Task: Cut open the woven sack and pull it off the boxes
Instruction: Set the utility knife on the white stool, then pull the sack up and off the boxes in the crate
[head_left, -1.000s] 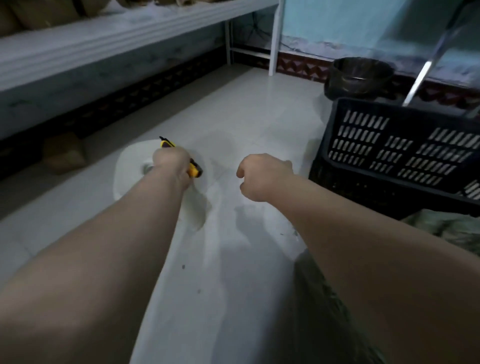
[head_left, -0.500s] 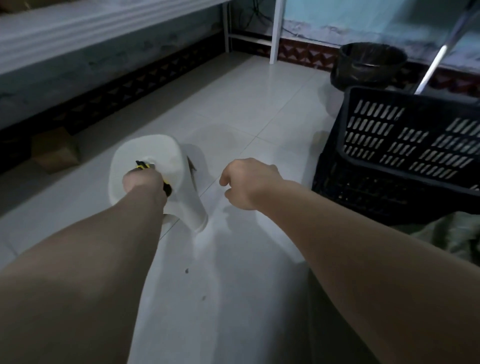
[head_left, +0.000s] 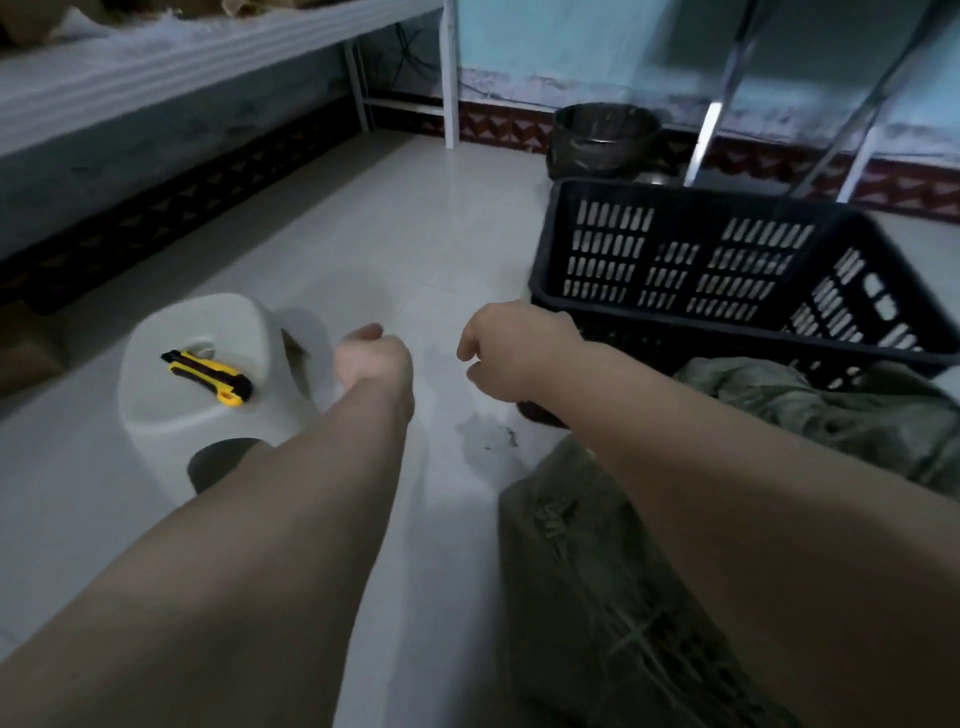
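A yellow and black utility knife (head_left: 208, 376) lies on top of a white plastic stool (head_left: 171, 410) at the left. My left hand (head_left: 371, 358) hovers just right of the stool, fingers curled, with nothing in it. To its right my right hand (head_left: 511, 348) is loosely curled and also holds nothing. The olive-green woven sack (head_left: 597, 587) lies on the floor below my right forearm. More of its fabric is bunched at the right (head_left: 831, 410). No boxes show.
A black slotted plastic crate (head_left: 691, 260) stands on the floor at the right, behind the sack. A dark bin (head_left: 602, 137) sits by the far wall. White metal shelving (head_left: 171, 67) runs along the left. A cardboard box (head_left: 26, 348) rests under it.
My left hand set the utility knife down on the stool, let go and moved right. My right hand stayed curled. The view shifted and shows more of the sack.
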